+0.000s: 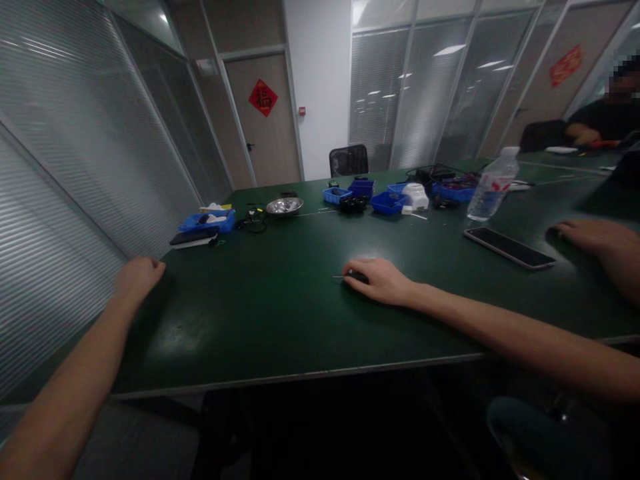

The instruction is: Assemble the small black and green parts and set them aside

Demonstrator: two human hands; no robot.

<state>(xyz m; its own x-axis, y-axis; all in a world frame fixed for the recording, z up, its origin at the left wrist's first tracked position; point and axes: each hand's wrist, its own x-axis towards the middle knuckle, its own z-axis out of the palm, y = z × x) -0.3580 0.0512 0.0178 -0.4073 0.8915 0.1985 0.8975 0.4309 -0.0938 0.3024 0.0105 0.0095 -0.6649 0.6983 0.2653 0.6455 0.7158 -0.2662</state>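
Observation:
My left hand (140, 277) rests on the left edge of the green table (250, 320), its fingers curled closed. Whatever it holds, if anything, is hidden. Near the table's middle lies my right hand (377, 280), fingers wrapped round a small black-handled tool (358, 275). A thin metal shaft sticks out from the tool to the left; its exact kind is hard to make out. To the right of this hand, a dark phone (509, 248) lies flat on the tabletop.
Another person's hand (605, 247) lies beyond the phone. A clear water bottle (494, 185) stands behind it. Farther back are blue bins (389, 203), a metal bowl (285, 207), cables, and at left a blue tray (225, 221). A seated person (607, 120) is at far right.

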